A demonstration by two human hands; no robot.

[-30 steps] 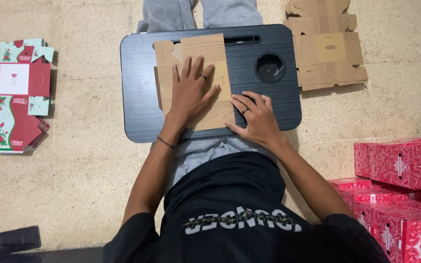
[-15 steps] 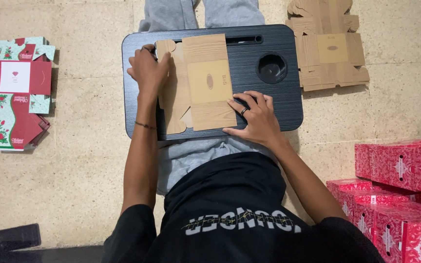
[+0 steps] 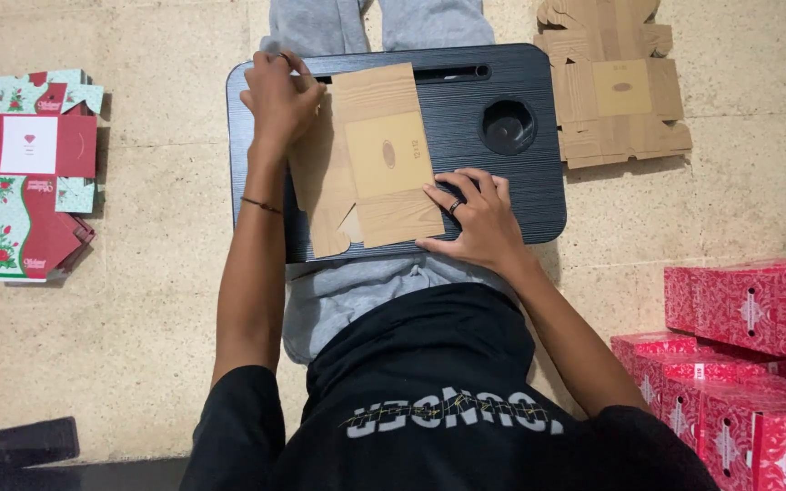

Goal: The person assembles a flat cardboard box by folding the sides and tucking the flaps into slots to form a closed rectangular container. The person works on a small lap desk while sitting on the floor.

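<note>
One flat brown cardboard box blank [image 3: 379, 159] lies on the black lap desk [image 3: 520, 195], partly folded, one side panel raised at its left edge. The left hand [image 3: 279, 95] pinches that raised panel's top corner; the right hand [image 3: 475, 218] presses spread fingers on the blank's lower right edge. Two stacks of flat blanks lie on the floor: brown [image 3: 616, 86] and red-and-green [image 3: 25, 173]. Several red boxes [image 3: 739, 364] sit at right
</note>
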